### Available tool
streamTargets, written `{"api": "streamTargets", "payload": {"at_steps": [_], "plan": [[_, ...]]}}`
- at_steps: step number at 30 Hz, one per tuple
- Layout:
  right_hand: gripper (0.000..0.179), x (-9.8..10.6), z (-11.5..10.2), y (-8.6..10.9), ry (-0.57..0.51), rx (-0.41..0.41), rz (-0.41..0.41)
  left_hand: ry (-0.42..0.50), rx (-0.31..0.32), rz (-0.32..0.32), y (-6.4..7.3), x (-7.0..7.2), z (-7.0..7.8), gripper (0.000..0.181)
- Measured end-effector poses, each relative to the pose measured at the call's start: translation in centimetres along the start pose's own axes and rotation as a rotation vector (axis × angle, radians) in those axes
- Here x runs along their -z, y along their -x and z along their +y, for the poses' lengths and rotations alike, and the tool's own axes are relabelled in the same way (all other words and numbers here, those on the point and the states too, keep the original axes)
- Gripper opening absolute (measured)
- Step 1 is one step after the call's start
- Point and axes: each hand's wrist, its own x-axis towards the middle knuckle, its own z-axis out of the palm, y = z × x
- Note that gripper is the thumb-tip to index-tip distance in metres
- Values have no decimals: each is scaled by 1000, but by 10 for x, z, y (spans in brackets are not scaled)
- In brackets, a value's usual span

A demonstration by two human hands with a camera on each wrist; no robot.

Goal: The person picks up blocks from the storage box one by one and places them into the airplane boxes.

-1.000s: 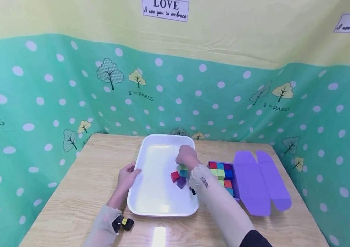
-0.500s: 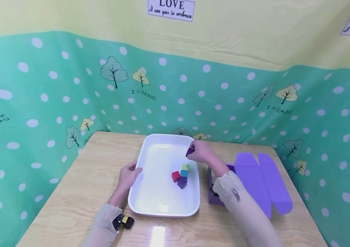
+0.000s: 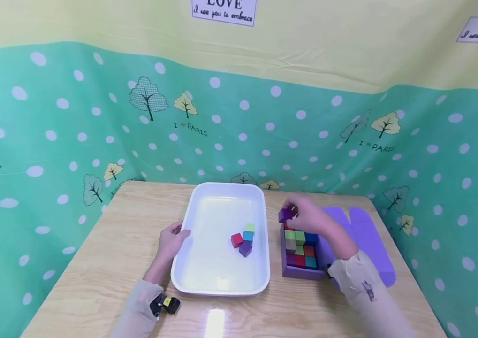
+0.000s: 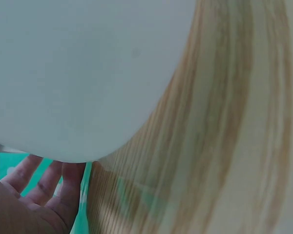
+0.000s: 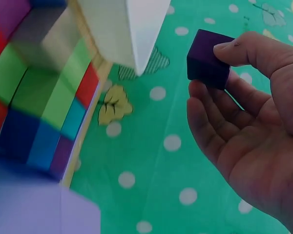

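Observation:
Between thumb and fingers, my right hand pinches a dark purple cube over the far left corner of a purple box. The right wrist view shows the cube up close, thumb on one side and fingers beneath. Colored cubes fill much of the box. My left hand holds the left side of a white tray, thumb over the rim and fingers outside the wall. In the tray lie a red cube, a blue cube, a light green cube and a purple cube.
The box's purple lid is folded open to the right, partly behind my right forearm. Tray and box stand side by side on a wooden table. A green and yellow patterned cloth hangs behind the table and at both sides.
My right hand picked up a purple cube in the tray and carried it right, over the tray's rim to the box. My left hand has stayed at the tray's left side.

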Motion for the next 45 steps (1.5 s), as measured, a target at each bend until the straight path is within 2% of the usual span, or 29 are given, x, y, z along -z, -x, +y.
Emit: {"api": "streamTargets", "payload": {"at_steps": [7, 15, 27, 34, 45], "plan": [[28, 9, 21, 19, -49, -39, -28, 12, 2, -2, 0, 0, 3, 47], [26, 4, 35, 34, 16, -27, -35, 2, -7, 7, 1, -1, -1, 48], [27, -8, 49, 42, -2, -48, -41, 13, 8, 0, 0, 0, -1, 48], [27, -15, 53, 43, 21, -95, -57, 32, 7, -11, 1, 0, -2, 49], [28, -24, 58, 47, 31, -97, -69, 27, 8, -2, 1, 0, 0, 48]]}}
